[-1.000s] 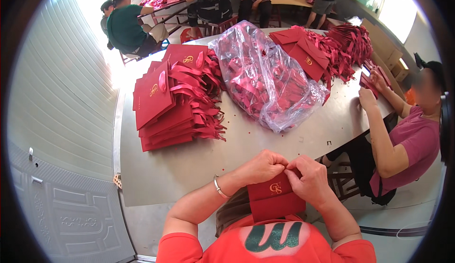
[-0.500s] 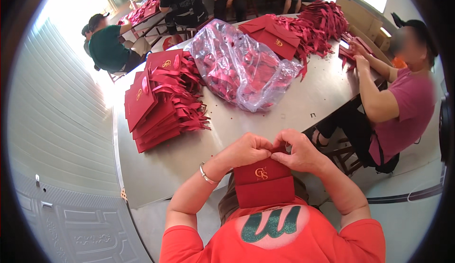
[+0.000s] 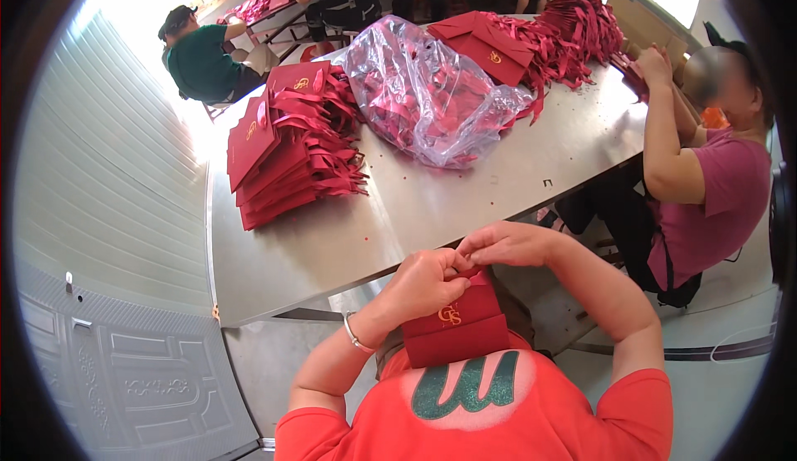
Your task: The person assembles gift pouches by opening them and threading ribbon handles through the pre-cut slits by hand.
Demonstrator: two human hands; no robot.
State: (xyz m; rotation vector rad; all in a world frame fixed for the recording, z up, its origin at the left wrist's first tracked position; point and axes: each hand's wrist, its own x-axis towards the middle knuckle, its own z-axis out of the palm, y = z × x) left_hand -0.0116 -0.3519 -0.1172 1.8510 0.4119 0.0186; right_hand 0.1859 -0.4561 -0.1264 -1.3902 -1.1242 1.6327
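We have the small red bag (image 3: pixel 461 332) on our lap, tilted against the shirt (image 3: pixel 531 411), just off the bench (image 3: pixel 432 212). Since the last picture our right hand (image 3: pixel 506 245) flattens and reaches across to the left hand (image 3: pixel 432 278); the fingers of both now meet at the bag's top edge. We cannot tell what they clamp, if anything. To us, this suggests the work centres on a small detail at that edge.
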